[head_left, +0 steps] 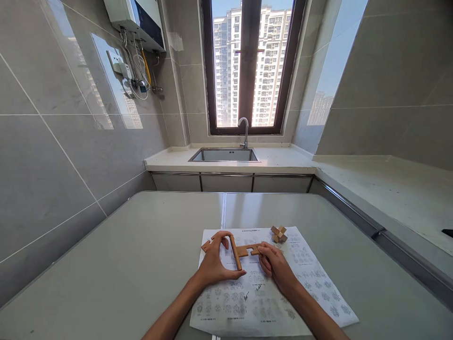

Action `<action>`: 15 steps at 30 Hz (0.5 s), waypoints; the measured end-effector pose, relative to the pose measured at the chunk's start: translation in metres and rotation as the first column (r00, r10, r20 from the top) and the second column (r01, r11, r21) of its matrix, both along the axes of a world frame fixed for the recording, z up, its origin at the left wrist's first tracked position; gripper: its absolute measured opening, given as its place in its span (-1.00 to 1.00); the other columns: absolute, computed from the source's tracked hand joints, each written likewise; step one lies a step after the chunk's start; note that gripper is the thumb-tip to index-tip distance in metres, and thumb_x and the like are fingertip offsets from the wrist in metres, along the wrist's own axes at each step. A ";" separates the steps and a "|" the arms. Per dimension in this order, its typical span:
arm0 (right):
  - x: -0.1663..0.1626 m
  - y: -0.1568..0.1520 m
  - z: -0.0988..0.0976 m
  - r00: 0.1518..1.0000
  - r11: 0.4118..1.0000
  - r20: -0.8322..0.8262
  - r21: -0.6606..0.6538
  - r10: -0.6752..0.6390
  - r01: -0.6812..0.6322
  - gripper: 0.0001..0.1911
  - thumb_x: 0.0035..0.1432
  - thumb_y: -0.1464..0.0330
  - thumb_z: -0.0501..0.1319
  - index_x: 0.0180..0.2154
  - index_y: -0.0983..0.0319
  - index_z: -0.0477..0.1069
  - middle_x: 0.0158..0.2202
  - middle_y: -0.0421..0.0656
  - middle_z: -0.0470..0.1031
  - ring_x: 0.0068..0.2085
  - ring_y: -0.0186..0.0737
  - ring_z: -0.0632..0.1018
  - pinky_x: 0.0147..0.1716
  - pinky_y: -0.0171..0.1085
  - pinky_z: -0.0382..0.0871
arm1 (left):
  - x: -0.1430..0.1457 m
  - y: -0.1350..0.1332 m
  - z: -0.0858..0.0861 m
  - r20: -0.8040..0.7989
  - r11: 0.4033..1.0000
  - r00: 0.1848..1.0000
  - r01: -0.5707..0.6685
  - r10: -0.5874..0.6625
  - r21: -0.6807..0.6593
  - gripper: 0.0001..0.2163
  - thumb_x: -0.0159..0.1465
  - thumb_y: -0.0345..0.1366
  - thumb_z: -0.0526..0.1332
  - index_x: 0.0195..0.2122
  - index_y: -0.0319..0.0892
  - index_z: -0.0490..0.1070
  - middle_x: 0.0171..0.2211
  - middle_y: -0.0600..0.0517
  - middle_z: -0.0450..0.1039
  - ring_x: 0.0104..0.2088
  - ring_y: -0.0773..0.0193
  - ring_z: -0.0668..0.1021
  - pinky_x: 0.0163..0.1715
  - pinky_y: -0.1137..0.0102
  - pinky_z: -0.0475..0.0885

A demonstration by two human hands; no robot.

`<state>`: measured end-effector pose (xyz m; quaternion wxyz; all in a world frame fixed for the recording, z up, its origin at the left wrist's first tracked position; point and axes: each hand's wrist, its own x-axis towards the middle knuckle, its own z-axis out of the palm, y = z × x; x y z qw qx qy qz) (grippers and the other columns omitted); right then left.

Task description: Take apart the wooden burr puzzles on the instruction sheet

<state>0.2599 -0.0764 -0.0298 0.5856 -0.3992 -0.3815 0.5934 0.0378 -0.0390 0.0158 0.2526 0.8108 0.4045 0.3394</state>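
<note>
The two bare forearms come into view from the bottom edge, both over a printed sheet [269, 302] with small diagrams, which lies on the grey table [141, 245].

The left hand [214, 264] is curved like a C: thumb low, index finger high. Between them it pinches a wooden stick [235, 252]. This stick's long axis runs almost away from the person, slightly tilted, w/ the near end at the thumb and the far end close to the index fingertip. So this hand is grasping, not clenched into a fist.

The right hand [273, 264] holds the right end of a second notched bar [248, 249]. This bar lies left-to-right, approx. at a right angle to the stick, and the two pieces meet or cross in the middle, btw the two hands. If the bar sits in a notch of the stick or only touches it, I cannot tell; the joint is too small.

One more wooden piece [206, 245] shows behind the left hand, near the sheet's far left corner.

An assembled small wooden puzzle [279, 233] rests on the sheet beyond the right hand, apart from it; the right hand is nearer to it than the left.

Farther away: counter w/ sink [223, 155] and tap [244, 131] under a window [249, 66].
</note>
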 end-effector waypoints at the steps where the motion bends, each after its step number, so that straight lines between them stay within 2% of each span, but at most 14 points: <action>1: 0.000 0.000 0.000 1.000 1.000 0.002 0.001 0.005 -0.005 -0.57 0.20 0.07 0.34 -0.49 0.16 0.24 -0.73 -0.42 0.13 -0.68 -0.44 0.09 -0.67 -0.37 -0.01 | 0.000 0.000 0.000 0.005 1.000 1.000 -0.010 0.010 0.003 -0.15 -0.21 -0.10 0.58 0.11 0.00 0.25 -0.14 0.05 0.41 -0.15 0.07 0.51 -0.05 0.20 0.33; 10: 0.000 -0.001 0.001 1.000 1.000 -0.017 0.000 -0.001 0.001 -0.58 0.21 0.10 0.32 -0.51 0.16 0.23 -0.72 -0.41 0.12 -0.68 -0.44 0.09 -0.66 -0.37 0.00 | -0.005 0.004 0.001 -0.025 0.998 0.998 0.058 -0.058 0.003 -0.19 -0.15 -0.21 0.53 0.16 0.06 0.27 -0.16 0.07 0.43 -0.12 0.04 0.52 -0.01 0.17 0.32; 15: -0.001 0.000 -0.002 1.000 1.000 -0.014 0.010 -0.007 0.007 -0.57 0.21 0.09 0.33 -0.51 0.16 0.22 -0.72 -0.41 0.13 -0.68 -0.45 0.09 -0.68 -0.38 -0.01 | -0.002 0.002 0.001 0.010 1.000 1.000 0.015 -0.015 -0.016 -0.17 -0.18 -0.17 0.56 0.13 0.03 0.25 -0.15 0.05 0.42 -0.13 0.06 0.52 -0.01 0.18 0.34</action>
